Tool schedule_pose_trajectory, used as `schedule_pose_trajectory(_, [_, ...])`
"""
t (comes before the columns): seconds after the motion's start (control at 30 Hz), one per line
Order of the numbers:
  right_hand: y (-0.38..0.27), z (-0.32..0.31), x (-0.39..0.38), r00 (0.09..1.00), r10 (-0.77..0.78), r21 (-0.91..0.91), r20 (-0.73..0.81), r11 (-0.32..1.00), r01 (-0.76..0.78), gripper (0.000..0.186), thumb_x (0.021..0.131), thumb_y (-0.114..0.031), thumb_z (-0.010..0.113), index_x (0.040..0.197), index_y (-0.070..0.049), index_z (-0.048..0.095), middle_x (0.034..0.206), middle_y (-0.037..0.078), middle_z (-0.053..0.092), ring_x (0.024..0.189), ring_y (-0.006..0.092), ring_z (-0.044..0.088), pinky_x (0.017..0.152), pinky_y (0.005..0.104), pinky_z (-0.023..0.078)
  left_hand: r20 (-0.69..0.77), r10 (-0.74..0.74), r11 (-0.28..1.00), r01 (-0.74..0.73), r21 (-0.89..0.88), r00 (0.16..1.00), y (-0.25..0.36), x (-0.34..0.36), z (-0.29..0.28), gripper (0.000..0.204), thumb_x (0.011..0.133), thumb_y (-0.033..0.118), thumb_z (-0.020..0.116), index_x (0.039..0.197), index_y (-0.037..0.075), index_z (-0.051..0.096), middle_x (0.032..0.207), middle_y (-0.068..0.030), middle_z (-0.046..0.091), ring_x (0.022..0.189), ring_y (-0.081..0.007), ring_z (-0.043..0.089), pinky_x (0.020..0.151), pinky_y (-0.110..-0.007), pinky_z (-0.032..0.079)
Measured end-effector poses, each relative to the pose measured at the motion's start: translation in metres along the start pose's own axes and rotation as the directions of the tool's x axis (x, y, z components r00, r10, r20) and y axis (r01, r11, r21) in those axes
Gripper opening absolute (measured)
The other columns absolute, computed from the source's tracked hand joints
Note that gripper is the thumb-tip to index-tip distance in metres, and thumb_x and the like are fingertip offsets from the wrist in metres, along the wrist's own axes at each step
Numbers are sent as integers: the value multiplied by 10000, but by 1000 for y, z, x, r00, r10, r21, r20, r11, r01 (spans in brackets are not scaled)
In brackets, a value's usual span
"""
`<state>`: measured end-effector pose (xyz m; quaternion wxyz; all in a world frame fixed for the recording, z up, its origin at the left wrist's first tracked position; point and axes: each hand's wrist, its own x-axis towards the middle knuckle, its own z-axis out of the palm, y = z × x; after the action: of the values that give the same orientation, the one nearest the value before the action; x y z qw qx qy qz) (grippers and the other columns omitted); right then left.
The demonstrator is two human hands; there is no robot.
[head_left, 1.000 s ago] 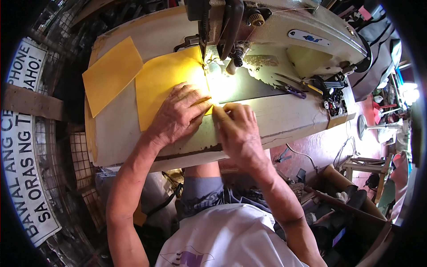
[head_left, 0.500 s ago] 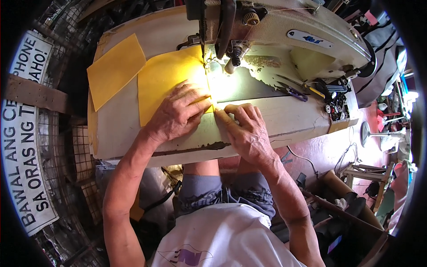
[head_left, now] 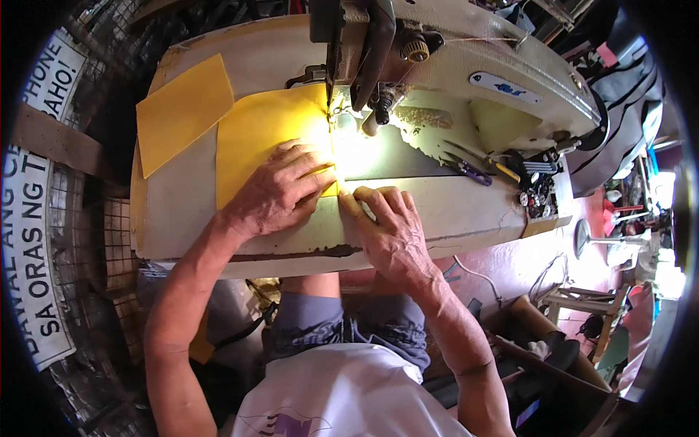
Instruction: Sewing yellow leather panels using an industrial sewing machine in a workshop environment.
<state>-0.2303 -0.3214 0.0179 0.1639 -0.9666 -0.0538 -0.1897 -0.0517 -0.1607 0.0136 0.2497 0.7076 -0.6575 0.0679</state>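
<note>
Keep the right yellow sheet (head_left: 269,131) straight toward the sewing machine (head_left: 455,54), left hand (head_left: 282,187) spread on it, right hand (head_left: 389,226) curled at its near corner, grip unclear.

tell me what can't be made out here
Head view:
sheet: part hidden under the left hand
right hand: whether it pinches the sheet; its fingers cover that
machine: top cut off by the upper edge
needle: cannot be picked out amid glare and shadow
small parts: too tiny to identify
</note>
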Motion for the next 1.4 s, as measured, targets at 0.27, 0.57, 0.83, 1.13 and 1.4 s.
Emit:
schedule_pose_trajectory(0.27, [4,2,5,999,-33,49,2,998,33,442,785,-60,713,1222,-17,662,1062,84,589,943,264,567,836,398,455,106,18,1000,-16,-21,994,-14,-9,-5,333,863,143,670,1195,119,692,1294,-79,613,1267,-294,526,1144,-462,360])
schedule_pose_trajectory(0.57, [12,2,15,997,-57,22,57,998,56,382,802,-62,714,1175,1,667,904,77,538,836,247,557,753,376,465,99,16,998,-10,-60,995,-16,3,-9,348,853,105,670,1201,87,686,1263,-103,628,1236,-301,554,1127,-464,373])
schedule_pose_trajectory(0.83, [25,13,28,997,-80,-46,8,996,80,375,839,-91,698,1205,-26,655,918,78,551,847,255,570,752,380,467,136,36,997,-27,-66,990,-38,12,-13,347,820,128,660,1161,75,700,1245,-89,627,1254,-283,533,1124,-443,382])
schedule_pose_trajectory(1.13, [30,11,49,993,-50,-21,104,998,53,408,829,-87,639,1228,-4,616,977,111,613,877,273,609,776,391,482,122,60,998,-58,-23,991,-56,22,-17,323,814,140,667,1124,61,711,1245,-90,621,1231,-280,543,1119,-433,391])
schedule_pose_trajectory(1.4, [34,18,63,992,-7,-75,124,997,16,492,769,-58,606,1250,44,590,856,120,628,756,274,629,727,399,492,53,58,997,-54,-63,997,-74,28,-11,299,772,109,696,1064,43,705,1208,-89,636,1215,-274,555,1085,-427,431])
